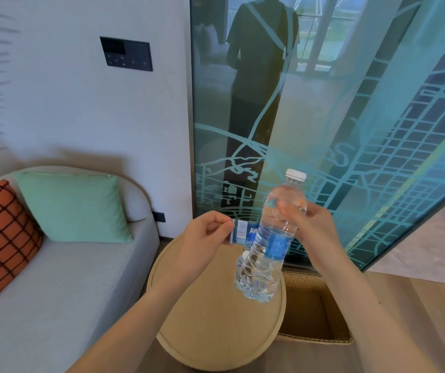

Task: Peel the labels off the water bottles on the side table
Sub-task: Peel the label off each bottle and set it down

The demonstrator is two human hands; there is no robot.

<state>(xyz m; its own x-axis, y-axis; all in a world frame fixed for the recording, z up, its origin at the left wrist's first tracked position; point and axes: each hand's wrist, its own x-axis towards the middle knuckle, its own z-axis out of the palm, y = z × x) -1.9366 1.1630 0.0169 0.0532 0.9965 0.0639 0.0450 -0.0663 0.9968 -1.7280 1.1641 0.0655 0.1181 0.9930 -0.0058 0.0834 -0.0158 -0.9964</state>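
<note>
fingers of the right hand (304,224) curl round the top part of the water bottle (269,254), held up over the side table (216,332), cap end up and tipped a bit right. the left hand (205,232) pinches the loose end of the blue label (242,232) — it sticks out left, while the rest wraps the bottle's middle. pulling further left should peel it — another bottle (245,256) peeks out behind.

A grey sofa (62,278) carries a mint-green cushion (73,205) and an orange checked cushion (0,238) against a pale wall (67,117), with a dark control panel (126,53) above the sofa's right end. Right of the sofa stand a round wooden table (216,332), a woven basket (315,313) and a teal-tinted glass panel (377,117) etched with a street map, on light wood floor (417,305).
</note>
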